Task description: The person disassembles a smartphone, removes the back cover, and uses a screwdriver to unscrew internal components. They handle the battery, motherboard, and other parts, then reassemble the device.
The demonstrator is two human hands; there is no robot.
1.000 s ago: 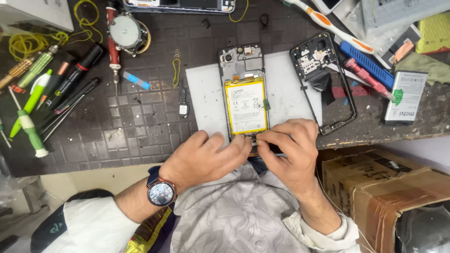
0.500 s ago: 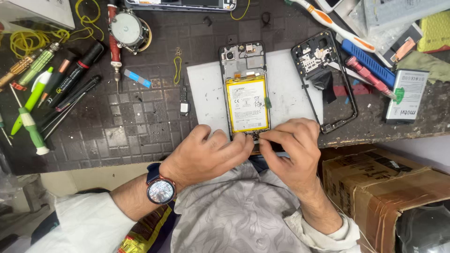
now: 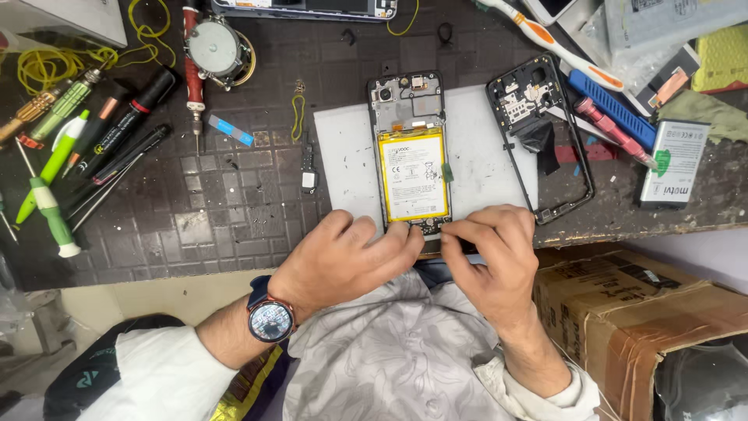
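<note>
Seen from above, a person sits at a dark, worn workbench (image 3: 218,226) with both hands meeting at the near end of an opened phone (image 3: 411,152). The phone lies face down with its back removed, showing a yellow battery (image 3: 414,173) in the middle and circuit parts above it, and it rests lengthwise on a white mat (image 3: 483,156) near the bench's front edge. The left hand (image 3: 343,261), with a wristwatch (image 3: 270,319) on the wrist, lies knuckles up, its fingers curled down onto the phone's bottom edge. The right hand (image 3: 487,257) is also curled, fingertips pinched together at the same bottom edge; whether it grips a small tool or part there cannot be told. Just right of the phone, partly on the mat, lies a black phone frame (image 3: 580,168). Farther right are a blue-handled tool (image 3: 615,109) and a spare white battery (image 3: 675,162). On the left side of the bench lie green-handled screwdrivers (image 3: 48,195) and black pens (image 3: 125,129), well apart from the hands. A cardboard box (image 3: 647,312) sits below the bench at right.
</note>
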